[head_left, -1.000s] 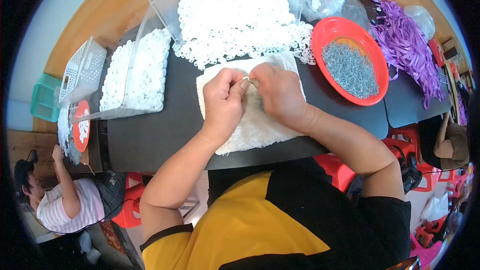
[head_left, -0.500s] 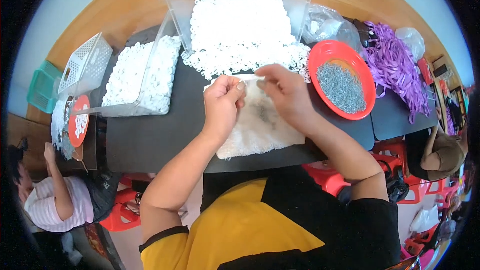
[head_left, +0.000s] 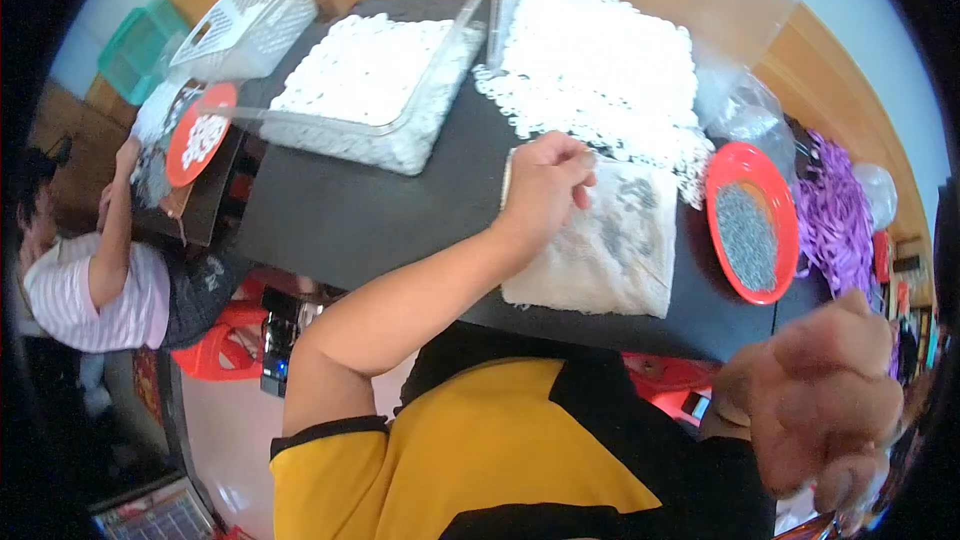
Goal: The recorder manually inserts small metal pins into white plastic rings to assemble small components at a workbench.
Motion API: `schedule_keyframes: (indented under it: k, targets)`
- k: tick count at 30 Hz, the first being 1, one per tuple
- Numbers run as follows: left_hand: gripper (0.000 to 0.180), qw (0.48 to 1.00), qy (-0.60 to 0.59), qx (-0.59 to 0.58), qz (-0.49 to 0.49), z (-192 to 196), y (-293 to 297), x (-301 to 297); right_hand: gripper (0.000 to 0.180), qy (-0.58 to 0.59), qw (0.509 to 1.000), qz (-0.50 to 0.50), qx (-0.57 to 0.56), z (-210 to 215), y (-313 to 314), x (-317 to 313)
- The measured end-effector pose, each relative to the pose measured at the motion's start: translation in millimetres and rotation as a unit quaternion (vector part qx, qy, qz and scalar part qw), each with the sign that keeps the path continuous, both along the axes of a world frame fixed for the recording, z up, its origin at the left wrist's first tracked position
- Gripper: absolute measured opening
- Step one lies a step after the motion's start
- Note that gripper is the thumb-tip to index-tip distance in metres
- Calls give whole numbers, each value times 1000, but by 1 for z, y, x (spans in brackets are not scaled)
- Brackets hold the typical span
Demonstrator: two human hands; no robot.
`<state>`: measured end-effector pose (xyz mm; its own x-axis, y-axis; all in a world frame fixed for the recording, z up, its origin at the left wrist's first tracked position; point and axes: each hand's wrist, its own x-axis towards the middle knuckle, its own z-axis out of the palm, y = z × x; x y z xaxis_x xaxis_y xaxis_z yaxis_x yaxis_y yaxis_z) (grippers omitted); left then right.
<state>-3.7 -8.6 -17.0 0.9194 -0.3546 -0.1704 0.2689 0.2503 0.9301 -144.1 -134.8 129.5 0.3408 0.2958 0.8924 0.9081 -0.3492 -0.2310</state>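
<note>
My left hand (head_left: pixel 548 188) is closed in a pinch above the left part of a folded off-white cloth (head_left: pixel 625 260) with grey smudges. Whatever sits between its fingertips is too small to make out. Raised high at the lower right, close to the camera, is my right hand (head_left: pixel 825 395). Its fingers look curled but are smeared by motion. A heap of small white ring-like pieces (head_left: pixel 600 55) spills from a clear bin to the cloth's far edge. Right of the cloth, a red oval dish (head_left: pixel 790 230) holds many small silvery metal pieces.
A clear bin (head_left: pixel 400 145) of white pieces stands at left on the dark table (head_left: pixel 330 215). Beyond it are a white basket (head_left: pixel 250 25) and a green one (head_left: pixel 140 50). Purple ribbons (head_left: pixel 835 210) lie far right. A person (head_left: pixel 110 285) works at the left with a red dish (head_left: pixel 185 165).
My right hand has left the cloth and come up and back toward the camera at the right. My left hand stays over the cloth. The whole view has turned, shifting the table's things.
</note>
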Motion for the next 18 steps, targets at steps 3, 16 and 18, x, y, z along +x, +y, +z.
schedule_keyframes:
  k: [3, 16, 18]
  targets:
    - [9, 1000, -9, -6, -16, -2, 5, 1, 13, -1, 975, 36, 221, -25, -6, -14]
    - [8, 1000, -6, 9, -8, 1, 2, 0, 11, 104, 982, 143, 71, 5, -48, -12]
    - [8, 1000, -6, 7, -5, -1, 3, 2, 11, 120, 976, 180, 15, 17, -55, -4]
